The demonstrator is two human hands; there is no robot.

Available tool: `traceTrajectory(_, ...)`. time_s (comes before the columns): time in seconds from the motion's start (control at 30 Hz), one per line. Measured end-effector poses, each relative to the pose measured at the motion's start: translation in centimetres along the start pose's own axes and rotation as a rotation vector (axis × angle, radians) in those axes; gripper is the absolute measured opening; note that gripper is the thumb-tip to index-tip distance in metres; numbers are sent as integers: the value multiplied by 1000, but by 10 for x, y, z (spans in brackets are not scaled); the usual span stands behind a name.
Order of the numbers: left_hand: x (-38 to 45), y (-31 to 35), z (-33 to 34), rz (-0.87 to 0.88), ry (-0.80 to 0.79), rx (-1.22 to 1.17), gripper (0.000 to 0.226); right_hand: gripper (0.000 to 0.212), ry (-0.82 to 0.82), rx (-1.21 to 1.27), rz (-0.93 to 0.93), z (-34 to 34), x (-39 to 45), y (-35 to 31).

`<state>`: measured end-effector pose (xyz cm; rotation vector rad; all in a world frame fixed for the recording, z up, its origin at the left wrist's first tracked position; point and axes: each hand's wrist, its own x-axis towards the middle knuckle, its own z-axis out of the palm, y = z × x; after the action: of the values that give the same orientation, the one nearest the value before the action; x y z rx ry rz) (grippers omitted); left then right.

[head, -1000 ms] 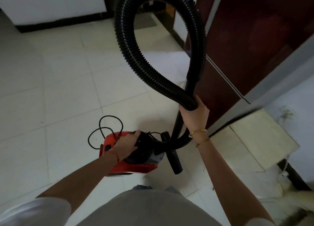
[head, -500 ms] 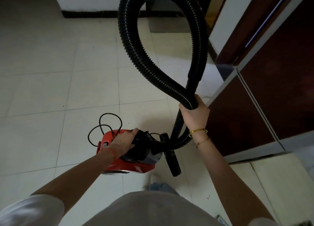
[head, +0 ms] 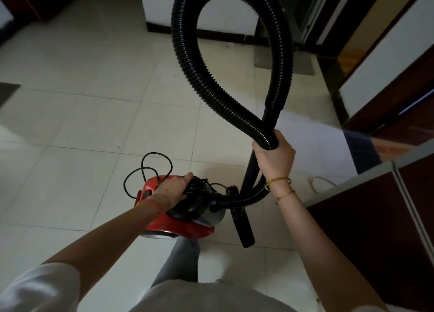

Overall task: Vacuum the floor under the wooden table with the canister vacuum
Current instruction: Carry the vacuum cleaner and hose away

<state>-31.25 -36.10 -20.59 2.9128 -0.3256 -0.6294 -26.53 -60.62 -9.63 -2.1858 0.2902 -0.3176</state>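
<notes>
The person's left hand (head: 172,190) grips the top handle of the red canister vacuum (head: 178,214), carried above the tiled floor (head: 70,123), while the right hand (head: 273,156) clasps the looped black hose (head: 187,60) and wand together, apparently the carrying step, since no wooden table shows.

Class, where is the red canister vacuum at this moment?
Head view, lower centre: the red canister vacuum hangs above the pale tiled floor, carried by the left hand.
</notes>
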Motion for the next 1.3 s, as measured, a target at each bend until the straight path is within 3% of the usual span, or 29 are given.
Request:
traceTrajectory(0.67, 259, -320, -206, -30, 93, -33, 45, 16, 1, 104, -134, 307, 269, -208)
traceTrajectory(0.97, 408, -464, -279, -10, 141, -111, 45, 20, 13, 125, -161, 463, 432, -264)
traceTrajectory(1.3, 577, -605, -401, 3, 178, -112, 44, 20, -11, 126, -212, 620, 619, -370)
